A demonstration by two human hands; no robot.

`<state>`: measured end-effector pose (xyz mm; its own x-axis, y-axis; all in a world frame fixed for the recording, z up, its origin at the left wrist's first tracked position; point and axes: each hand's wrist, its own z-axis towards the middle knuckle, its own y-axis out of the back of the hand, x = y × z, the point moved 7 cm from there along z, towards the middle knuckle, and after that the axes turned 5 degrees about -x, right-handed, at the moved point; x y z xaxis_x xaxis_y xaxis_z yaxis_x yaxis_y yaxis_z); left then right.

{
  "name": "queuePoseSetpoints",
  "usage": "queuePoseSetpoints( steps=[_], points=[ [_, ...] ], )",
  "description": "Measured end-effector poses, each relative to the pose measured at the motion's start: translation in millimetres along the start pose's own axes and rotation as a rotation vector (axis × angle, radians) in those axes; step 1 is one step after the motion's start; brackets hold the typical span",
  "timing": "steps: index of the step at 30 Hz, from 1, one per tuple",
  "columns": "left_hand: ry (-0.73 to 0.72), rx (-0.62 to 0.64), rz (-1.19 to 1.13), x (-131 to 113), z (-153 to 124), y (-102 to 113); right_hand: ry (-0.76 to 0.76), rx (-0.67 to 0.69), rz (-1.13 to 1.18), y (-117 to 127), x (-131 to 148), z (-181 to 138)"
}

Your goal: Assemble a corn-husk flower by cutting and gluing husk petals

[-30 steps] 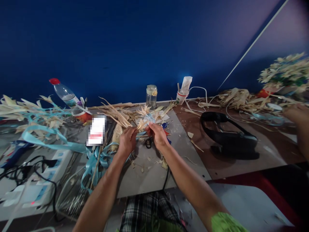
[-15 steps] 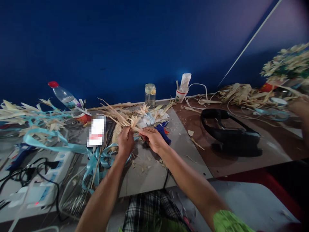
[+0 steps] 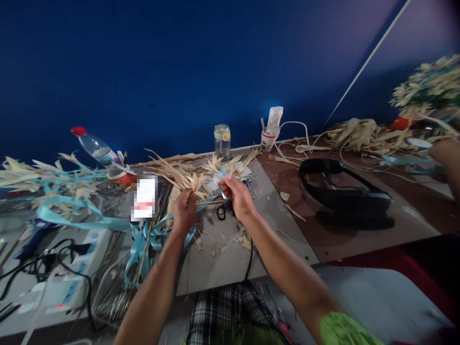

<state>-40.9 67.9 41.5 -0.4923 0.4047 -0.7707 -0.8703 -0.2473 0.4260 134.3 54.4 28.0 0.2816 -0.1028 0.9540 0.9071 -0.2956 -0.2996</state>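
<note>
My left hand (image 3: pixel 185 208) is closed round the base of a pale dried-husk flower (image 3: pixel 196 182), whose pointed petals stand up above the fingers. A thin stem runs from it to the right. My right hand (image 3: pixel 239 196) is apart from it, fingers pinched together beside a light-blue and whitish bit; what they hold is unclear. Behind them lies another husk flower (image 3: pixel 213 164). The blue glue gun (image 3: pixel 246 182) is mostly hidden behind my right hand. Below the right fingertips sits a black loop (image 3: pixel 221 212).
Blue ribbon (image 3: pixel 138 239), a power strip (image 3: pixel 86 258) with cables, and a second glue gun (image 3: pixel 34 237) lie left. A bottle (image 3: pixel 95 146), a jar (image 3: pixel 223 141) and a cup (image 3: pixel 269 139) stand behind. A black headset (image 3: pixel 345 191) lies right; another person's arm (image 3: pixel 447 158) shows beyond.
My right hand has let go of the husk flower's stem and moved right and slightly up, now covering most of the glue gun. My left hand still holds the flower.
</note>
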Motion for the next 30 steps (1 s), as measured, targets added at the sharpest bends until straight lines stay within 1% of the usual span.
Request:
queuePoseSetpoints(
  steps=[2,4,6,9,11,14,20,23,25,28,30],
  points=[
    [-0.036,0.044,-0.019,-5,-1,-5,0.081,0.017,-0.050,1,11,1],
    [-0.062,0.085,-0.017,-8,-3,-10,0.138,0.073,-0.121,-5,19,-3],
    [-0.082,0.108,-0.003,-8,-4,-13,0.175,0.098,-0.191,-12,22,-9],
    [-0.089,0.144,-0.008,-8,-6,-17,0.188,0.046,-0.232,-15,20,-11],
    [-0.077,0.163,-0.037,-7,-8,-19,0.139,0.020,-0.179,-13,12,-7],
    [-0.041,0.163,-0.111,-4,-10,-21,-0.004,0.029,-0.015,-11,-5,0],
    [0.135,0.131,-0.343,10,-13,-24,-0.232,-0.002,0.233,-16,-28,-1],
    [0.196,0.129,-0.388,13,-13,-24,-0.279,-0.010,0.297,-19,-31,-4],
    [0.207,0.131,-0.393,11,-12,-23,-0.311,0.004,0.341,-18,-29,-3],
    [0.202,0.132,-0.383,10,-10,-21,-0.384,0.082,0.446,-16,-24,1],
    [0.189,0.140,-0.379,12,-9,-21,-0.389,0.119,0.463,-12,-20,6]
  ],
)
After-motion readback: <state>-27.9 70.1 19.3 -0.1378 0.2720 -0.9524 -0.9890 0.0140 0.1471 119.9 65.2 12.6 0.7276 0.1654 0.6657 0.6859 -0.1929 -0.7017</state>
